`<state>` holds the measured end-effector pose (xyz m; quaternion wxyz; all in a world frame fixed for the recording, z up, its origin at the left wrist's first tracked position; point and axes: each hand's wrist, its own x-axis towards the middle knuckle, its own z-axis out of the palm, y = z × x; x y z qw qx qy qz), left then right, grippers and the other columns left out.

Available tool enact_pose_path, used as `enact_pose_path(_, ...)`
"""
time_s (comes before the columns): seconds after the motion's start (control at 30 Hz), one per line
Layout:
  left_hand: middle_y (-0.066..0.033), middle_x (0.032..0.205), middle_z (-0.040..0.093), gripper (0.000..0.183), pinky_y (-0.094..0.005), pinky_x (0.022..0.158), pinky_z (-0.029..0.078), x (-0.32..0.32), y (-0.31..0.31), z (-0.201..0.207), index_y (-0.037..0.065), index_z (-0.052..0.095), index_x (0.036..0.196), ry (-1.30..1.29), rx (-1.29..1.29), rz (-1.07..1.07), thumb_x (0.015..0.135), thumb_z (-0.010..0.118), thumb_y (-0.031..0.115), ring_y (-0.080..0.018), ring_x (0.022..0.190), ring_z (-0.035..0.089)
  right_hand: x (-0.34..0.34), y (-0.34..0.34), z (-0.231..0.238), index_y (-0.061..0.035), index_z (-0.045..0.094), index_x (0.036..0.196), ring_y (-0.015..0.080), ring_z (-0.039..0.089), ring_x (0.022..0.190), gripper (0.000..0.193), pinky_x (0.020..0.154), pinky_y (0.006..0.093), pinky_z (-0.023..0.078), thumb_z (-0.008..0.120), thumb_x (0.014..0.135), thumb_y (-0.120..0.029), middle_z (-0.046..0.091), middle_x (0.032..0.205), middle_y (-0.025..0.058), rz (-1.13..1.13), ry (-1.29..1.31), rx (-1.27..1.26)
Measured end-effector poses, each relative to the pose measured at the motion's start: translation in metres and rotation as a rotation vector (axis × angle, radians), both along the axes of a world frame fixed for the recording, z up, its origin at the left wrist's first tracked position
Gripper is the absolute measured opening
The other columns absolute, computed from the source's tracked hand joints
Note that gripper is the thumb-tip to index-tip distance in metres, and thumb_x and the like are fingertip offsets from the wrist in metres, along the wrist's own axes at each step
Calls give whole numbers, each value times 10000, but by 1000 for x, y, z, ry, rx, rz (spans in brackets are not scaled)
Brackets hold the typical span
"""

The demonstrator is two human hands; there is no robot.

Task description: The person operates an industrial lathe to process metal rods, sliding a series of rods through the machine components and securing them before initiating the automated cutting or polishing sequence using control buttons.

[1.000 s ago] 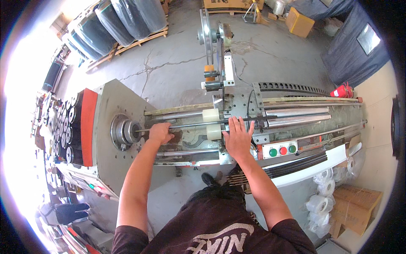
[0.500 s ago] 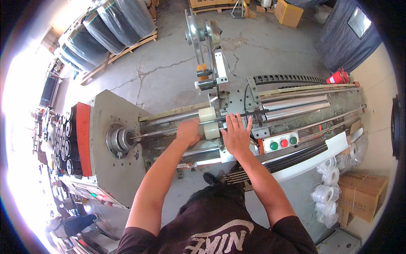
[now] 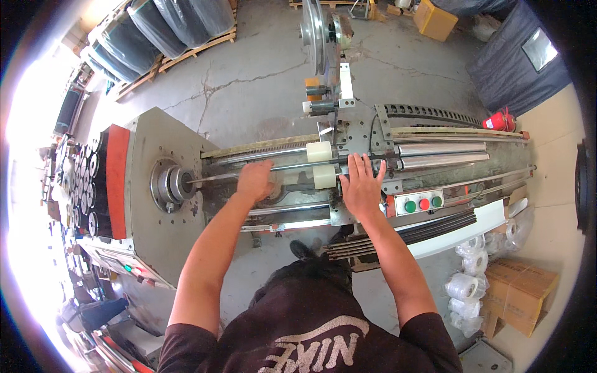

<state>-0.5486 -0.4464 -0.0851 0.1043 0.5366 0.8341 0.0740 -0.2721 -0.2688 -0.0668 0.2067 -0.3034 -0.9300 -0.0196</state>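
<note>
1. The left hand point(image 3: 255, 179) is closing around the thin steel shaft point(image 3: 236, 174); the right hand point(image 3: 360, 186) is lying flat and open, holding nothing.
2. The shaft is running toward the chuck point(image 3: 171, 185) at 9 o'clock.
3. If the chuck is turning, fingers risk getting pinched near the white rollers point(image 3: 319, 152).

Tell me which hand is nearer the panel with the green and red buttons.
Right. The right hand lies flat on the machine just left of the button panel; the left hand is farther left, on the shaft.
</note>
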Motion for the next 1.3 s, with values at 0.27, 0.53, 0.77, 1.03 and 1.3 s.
enact_pose_path(0.27, -151, 1163, 750, 513, -512, 990, 520, -71, -77, -17, 100, 701, 1248, 52, 33, 126, 800, 863, 289, -382, 1110, 695, 2, 5, 1, -10, 523, 1501, 321, 428, 1507, 595, 1253, 692, 115, 631, 1017, -338, 525, 1566, 138, -30, -86, -5)
enact_pose_path(0.53, -143, 1127, 763, 444, -492, 990, 526, -122, -124, -8, 111, 751, 1175, -2, -147, 326, 809, 860, 337, -359, 1117, 703, 2, 14, -8, -7, 494, 1532, 335, 421, 1516, 583, 1261, 688, 89, 569, 1052, -328, 513, 1586, 148, -36, -125, 21)
enact_pose_path(0.77, -144, 1108, 769, 476, -488, 972, 552, -98, -85, -16, 140, 747, 1213, 11, -109, 244, 816, 840, 385, -355, 1097, 713, 0, 20, -11, -13, 493, 1539, 334, 413, 1523, 578, 1266, 687, 72, 554, 1058, -328, 512, 1589, 154, -25, -125, 10)
enact_pose_path(1.03, -158, 1079, 766, 491, -520, 919, 564, -49, -16, -25, 129, 733, 1209, 37, -159, 191, 802, 843, 380, -388, 1059, 716, -7, 17, -19, -13, 506, 1529, 332, 394, 1536, 592, 1255, 719, 70, 577, 1038, -335, 519, 1582, 157, 22, -104, 1)
enact_pose_path(1.3, -125, 1110, 777, 441, -478, 922, 571, 13, 41, -3, 147, 733, 1208, 25, -140, 167, 809, 818, 313, -349, 1056, 733, -8, 19, -10, -2, 499, 1533, 337, 369, 1549, 606, 1256, 723, 54, 578, 1033, -335, 485, 1606, 152, 103, -121, -47)
